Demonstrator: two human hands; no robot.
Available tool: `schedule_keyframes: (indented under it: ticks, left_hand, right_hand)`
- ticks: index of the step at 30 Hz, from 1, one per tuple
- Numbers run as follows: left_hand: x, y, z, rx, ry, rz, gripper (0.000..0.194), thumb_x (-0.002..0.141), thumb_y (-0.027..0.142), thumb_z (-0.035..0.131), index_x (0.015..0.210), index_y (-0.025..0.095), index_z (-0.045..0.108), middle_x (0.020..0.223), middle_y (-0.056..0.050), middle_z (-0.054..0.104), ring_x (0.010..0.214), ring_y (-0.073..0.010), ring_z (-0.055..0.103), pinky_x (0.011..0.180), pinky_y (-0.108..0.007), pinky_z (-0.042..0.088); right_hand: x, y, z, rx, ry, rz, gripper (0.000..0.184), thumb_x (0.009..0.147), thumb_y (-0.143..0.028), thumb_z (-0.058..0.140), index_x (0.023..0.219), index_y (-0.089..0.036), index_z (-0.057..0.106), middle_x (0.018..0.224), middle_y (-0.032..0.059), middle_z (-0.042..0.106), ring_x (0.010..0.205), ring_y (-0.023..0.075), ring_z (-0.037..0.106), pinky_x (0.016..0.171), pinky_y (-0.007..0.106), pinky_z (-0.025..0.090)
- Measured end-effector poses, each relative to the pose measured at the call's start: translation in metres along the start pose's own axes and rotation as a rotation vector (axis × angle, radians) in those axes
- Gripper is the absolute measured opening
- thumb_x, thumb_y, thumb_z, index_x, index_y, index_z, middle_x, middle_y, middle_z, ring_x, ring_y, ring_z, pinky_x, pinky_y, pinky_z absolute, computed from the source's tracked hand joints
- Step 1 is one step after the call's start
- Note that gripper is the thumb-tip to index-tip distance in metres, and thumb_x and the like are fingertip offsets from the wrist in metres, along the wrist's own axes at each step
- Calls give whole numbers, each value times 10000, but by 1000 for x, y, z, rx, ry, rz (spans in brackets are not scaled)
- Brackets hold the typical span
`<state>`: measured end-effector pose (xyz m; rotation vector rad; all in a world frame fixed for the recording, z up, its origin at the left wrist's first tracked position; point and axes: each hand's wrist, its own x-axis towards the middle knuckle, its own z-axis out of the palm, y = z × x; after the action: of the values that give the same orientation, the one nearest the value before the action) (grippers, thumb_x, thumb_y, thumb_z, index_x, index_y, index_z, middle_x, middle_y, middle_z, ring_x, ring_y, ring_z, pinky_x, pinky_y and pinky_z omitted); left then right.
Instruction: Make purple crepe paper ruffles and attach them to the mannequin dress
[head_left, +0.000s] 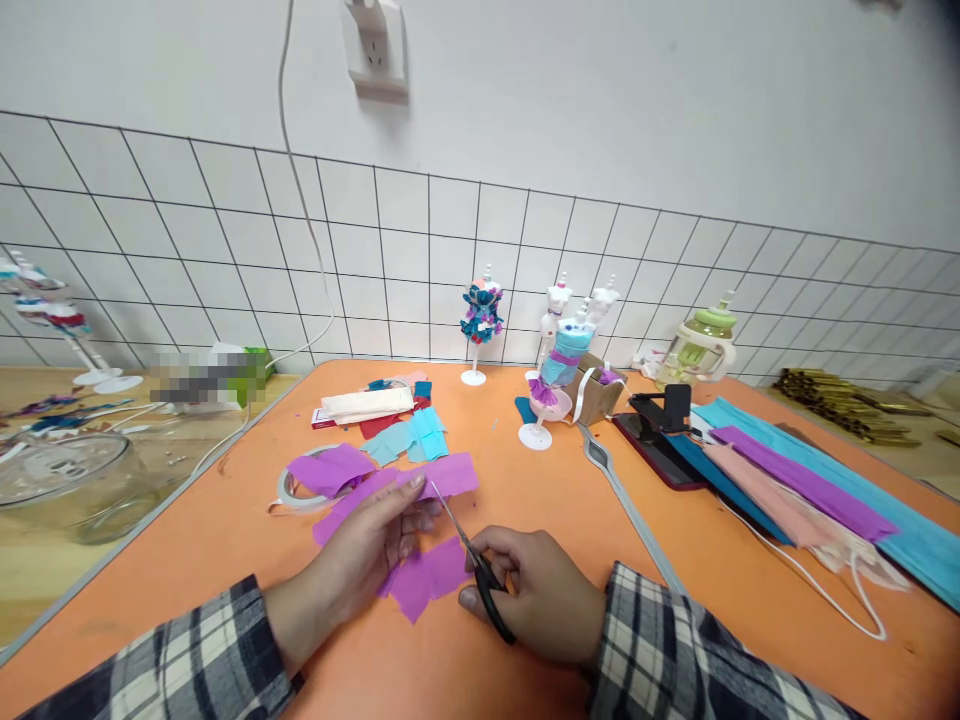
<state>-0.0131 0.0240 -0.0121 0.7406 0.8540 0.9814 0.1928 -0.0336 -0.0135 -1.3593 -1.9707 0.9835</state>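
In the head view, we find the left hand [379, 535] pinching a purple paper strip [456, 474] between thumb and fingers above the orange tabletop [360, 670], and the right hand [546, 588] with fingers curled around black-handled scissors [486, 580], blade tips at the strip, near purple paper scraps [429, 578].
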Motion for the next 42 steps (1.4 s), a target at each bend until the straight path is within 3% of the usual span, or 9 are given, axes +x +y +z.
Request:
schedule_keyframes:
  ticks: [4,9,15,21,34,42]
  left_hand:
    - [4,5,-4,49,21,138,302,705,312,835,930,176,687,799,-11,684,606,-88,574,463,-147,432]
    - [8,7,-5,94,1,159,303,646,284,870,852,157,687,699,16,628,575,-82,516,480,-157,413]
    - [6,2,-9,275,4,252,285,753,377,789,917,191,649,784,-1,661,666,-129,569,574,-205,445]
    - [2,3,-4,430,-6,281,296,762,433,763,872,191,633,788,-13,670,714,-166,595,625,-245,464]
    - [-1,0,3,417,59,328,329,722,453,788,838,201,612,779,-2,684,670,-153,593,615,-253,492]
    - [-5,-2,9,385,44,301,335,714,448,792,875,212,617,818,-7,692,740,-186,622,672,-289,517]
  right_hand:
    - [0,1,-2,-49,-31,-2,198,740,-365,725,892,-252,668,584,-84,507,519,84,436,489,203,267]
    - [0,3,-4,-76,-12,-2,184,739,-346,719,874,-235,663,592,-75,522,526,85,439,501,206,272]
    - [0,3,-2,263,-119,102,166,783,-318,662,906,-209,642,562,-73,487,503,88,445,469,189,303]
    - [0,3,1,284,-97,93,139,786,-282,656,895,-199,636,571,-63,517,497,86,464,460,187,288]
    - [-2,0,2,203,-49,11,143,774,-248,670,893,-199,607,559,-90,406,483,67,313,448,195,202]
    - [-2,-1,3,269,-47,20,122,775,-249,665,865,-193,603,556,-83,413,505,73,334,470,196,230]
